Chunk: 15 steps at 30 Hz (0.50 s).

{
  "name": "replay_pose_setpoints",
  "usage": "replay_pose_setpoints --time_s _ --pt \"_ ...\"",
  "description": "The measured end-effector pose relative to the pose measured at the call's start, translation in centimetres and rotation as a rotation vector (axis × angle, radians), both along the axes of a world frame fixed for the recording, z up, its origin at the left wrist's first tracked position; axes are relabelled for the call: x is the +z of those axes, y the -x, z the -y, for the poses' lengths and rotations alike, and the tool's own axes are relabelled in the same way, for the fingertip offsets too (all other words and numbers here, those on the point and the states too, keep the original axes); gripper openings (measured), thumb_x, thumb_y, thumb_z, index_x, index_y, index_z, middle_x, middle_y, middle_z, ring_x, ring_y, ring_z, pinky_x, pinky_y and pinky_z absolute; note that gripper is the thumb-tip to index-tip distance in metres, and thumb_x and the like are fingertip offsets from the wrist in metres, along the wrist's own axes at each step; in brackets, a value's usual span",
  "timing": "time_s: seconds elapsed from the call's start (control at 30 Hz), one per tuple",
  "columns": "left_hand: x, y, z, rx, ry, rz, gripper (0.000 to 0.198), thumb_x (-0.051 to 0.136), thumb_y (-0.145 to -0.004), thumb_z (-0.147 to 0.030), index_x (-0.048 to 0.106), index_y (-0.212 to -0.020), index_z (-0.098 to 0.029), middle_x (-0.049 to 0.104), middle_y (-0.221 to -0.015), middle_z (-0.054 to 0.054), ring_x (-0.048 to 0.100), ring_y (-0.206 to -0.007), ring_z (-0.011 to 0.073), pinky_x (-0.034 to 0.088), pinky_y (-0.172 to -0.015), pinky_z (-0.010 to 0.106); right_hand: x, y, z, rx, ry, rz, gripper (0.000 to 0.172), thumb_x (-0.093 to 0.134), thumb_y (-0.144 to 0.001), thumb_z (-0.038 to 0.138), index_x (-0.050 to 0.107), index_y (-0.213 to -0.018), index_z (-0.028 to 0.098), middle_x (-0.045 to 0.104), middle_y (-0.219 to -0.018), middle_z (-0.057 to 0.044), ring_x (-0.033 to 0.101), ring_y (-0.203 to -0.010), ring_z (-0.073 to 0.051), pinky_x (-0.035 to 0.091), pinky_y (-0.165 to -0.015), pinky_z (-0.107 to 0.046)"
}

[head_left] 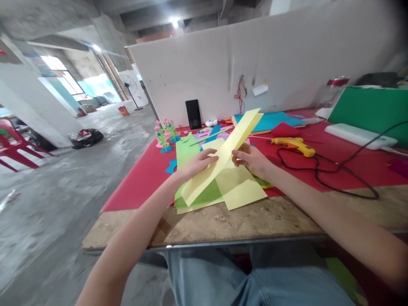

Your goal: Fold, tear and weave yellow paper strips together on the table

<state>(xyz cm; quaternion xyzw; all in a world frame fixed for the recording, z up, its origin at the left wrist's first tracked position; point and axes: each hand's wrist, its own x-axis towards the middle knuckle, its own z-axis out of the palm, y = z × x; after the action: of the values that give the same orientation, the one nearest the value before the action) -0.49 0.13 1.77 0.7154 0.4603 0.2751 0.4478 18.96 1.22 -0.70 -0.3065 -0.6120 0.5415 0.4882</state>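
My left hand (198, 163) and my right hand (251, 159) both pinch a long pale yellow paper strip (223, 155) that slants from lower left to upper right above the table. The left fingers press on its middle, and the right fingers grip its right edge. Under it lie another pale yellow sheet (240, 187) and a green sheet (204, 193), flat on the table near the front edge.
A yellow glue gun (295, 145) with a black cord (331, 174) lies on the red table cover (137, 182) to the right. Paper trees (165, 134), coloured scraps, a black phone (193, 114), a white partition (270, 55) and a green board (366, 110) stand behind.
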Motion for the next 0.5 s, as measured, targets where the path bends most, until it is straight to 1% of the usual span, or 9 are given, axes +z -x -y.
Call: replay_pose_setpoints --time_s 0.07,0.17,0.23,0.3,0.4,0.5 --pt "0.3 -0.3 0.3 -0.029 -0.001 -0.011 0.047 0.046 -0.075 -0.049 0.047 -0.112 -0.02 0.06 -0.098 0.005 0.057 -0.081 0.0189 0.043 -0.064 0.026 0.0 0.1 0.0 0.02 0.033 -0.02 0.024 0.064 -0.067 0.033 0.053 -0.08 0.017 0.052 -0.069 0.001 0.045 -0.051 -0.007 0.038 -0.047 -0.021" --pt "0.5 -0.8 0.7 -0.086 -0.025 -0.018 0.045 0.049 -0.073 -0.048 0.053 -0.108 -0.019 0.057 -0.105 0.004 0.053 -0.092 0.0201 0.04 -0.073 0.026 0.0 0.3 0.3 0.024 0.075 -0.037 0.027 0.065 -0.065 0.033 0.054 -0.084 0.018 0.052 -0.07 0.001 0.046 -0.054 -0.008 0.038 -0.046 -0.021" --pt "0.4 -1.3 1.0 -0.117 -0.041 -0.018 0.045 0.053 -0.071 -0.045 0.054 -0.107 -0.019 0.057 -0.107 0.004 0.051 -0.094 0.0198 0.038 -0.077 0.027 -0.1 0.5 0.4 0.015 0.098 -0.04 0.03 0.067 -0.063 0.032 0.054 -0.087 0.02 0.054 -0.071 0.001 0.046 -0.054 -0.008 0.038 -0.046 -0.02" --pt "0.2 -1.7 1.2 -0.135 -0.044 -0.013 0.045 0.056 -0.07 -0.044 0.055 -0.106 -0.018 0.058 -0.103 0.004 0.052 -0.09 0.019 0.037 -0.077 0.027 -0.3 0.7 0.5 0.006 0.115 -0.039 0.032 0.068 -0.061 0.031 0.054 -0.088 0.02 0.054 -0.071 0.002 0.046 -0.051 -0.007 0.038 -0.045 -0.02" --pt "-0.2 -2.1 1.3 -0.129 -0.031 0.016 0.039 0.057 -0.069 -0.04 0.058 -0.101 -0.018 0.06 -0.096 0.003 0.052 -0.086 0.0183 0.036 -0.077 0.028 -0.5 0.8 0.5 -0.001 0.129 -0.04 0.033 0.069 -0.06 0.03 0.055 -0.088 0.02 0.056 -0.07 0.002 0.045 -0.049 -0.007 0.038 -0.045 -0.02" --pt "-0.6 -2.1 1.2 -0.062 0.014 0.079 0.03 0.052 -0.071 -0.033 0.06 -0.096 -0.018 0.06 -0.098 0.002 0.051 -0.09 0.019 0.037 -0.077 0.027 -0.5 0.8 0.6 0.001 0.144 -0.048 0.031 0.068 -0.061 0.029 0.056 -0.088 0.02 0.057 -0.073 0.001 0.046 -0.051 -0.007 0.038 -0.045 -0.02"
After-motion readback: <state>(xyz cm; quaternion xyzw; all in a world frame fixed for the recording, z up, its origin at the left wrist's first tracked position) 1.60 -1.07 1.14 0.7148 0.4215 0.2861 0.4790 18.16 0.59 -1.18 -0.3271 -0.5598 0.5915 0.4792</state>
